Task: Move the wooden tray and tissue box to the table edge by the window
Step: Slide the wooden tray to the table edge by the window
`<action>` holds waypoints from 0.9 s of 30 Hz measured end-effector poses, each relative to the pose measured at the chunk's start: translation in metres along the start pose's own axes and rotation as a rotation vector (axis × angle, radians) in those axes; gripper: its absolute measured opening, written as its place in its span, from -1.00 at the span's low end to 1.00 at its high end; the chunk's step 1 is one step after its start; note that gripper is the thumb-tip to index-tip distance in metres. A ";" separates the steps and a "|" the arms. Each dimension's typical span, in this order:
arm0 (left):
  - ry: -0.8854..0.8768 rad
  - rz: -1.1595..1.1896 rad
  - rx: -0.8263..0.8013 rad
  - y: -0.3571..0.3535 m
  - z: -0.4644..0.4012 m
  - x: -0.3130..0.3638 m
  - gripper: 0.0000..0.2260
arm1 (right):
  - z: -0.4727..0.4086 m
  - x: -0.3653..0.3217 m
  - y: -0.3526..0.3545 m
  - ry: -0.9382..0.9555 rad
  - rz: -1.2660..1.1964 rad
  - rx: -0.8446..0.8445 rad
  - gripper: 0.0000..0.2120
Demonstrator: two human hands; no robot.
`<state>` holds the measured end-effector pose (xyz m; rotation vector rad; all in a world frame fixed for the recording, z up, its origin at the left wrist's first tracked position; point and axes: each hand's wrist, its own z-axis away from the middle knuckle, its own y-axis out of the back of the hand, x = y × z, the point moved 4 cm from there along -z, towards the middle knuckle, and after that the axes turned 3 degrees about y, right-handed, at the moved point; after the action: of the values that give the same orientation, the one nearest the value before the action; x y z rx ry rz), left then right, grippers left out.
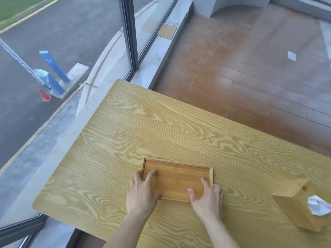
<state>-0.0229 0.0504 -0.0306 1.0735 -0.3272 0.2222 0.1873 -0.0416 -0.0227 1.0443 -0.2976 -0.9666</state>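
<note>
A shallow rectangular wooden tray (176,178) lies flat on the light wood-grain table (161,133), near its front middle. My left hand (142,193) grips the tray's left end, with fingers over the rim and the thumb at the near edge. My right hand (208,199) holds the tray's right near corner the same way. A wooden tissue box (293,204) sits at the right of the table, apart from both hands, with a white tissue (318,204) sticking out of its slot.
The table's left edge runs along a grey window sill (53,158) and large glass panes (44,68). A dark window frame post (129,33) stands behind the table's far corner. Brown wooden floor (250,68) lies beyond the far edge.
</note>
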 end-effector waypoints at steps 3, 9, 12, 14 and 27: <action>0.060 0.037 0.060 0.018 -0.003 -0.023 -0.24 | 0.000 -0.033 -0.006 0.079 0.019 0.019 -0.30; 0.225 0.172 0.204 0.056 -0.010 -0.085 -0.35 | -0.004 -0.123 -0.021 0.300 0.121 0.028 -0.34; 0.317 0.232 0.260 0.073 -0.010 -0.119 -0.38 | -0.006 -0.174 -0.032 0.413 0.150 0.018 -0.35; 0.378 0.274 0.273 0.080 -0.010 -0.139 -0.38 | -0.007 -0.208 -0.039 0.480 0.177 0.009 -0.35; 0.560 0.415 0.246 0.092 -0.018 -0.198 -0.42 | -0.020 -0.355 -0.081 0.757 0.378 -0.069 -0.38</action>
<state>-0.2346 0.1046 -0.0353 1.1269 -0.0101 0.9336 -0.0469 0.2385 -0.0230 1.1619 0.1652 -0.2018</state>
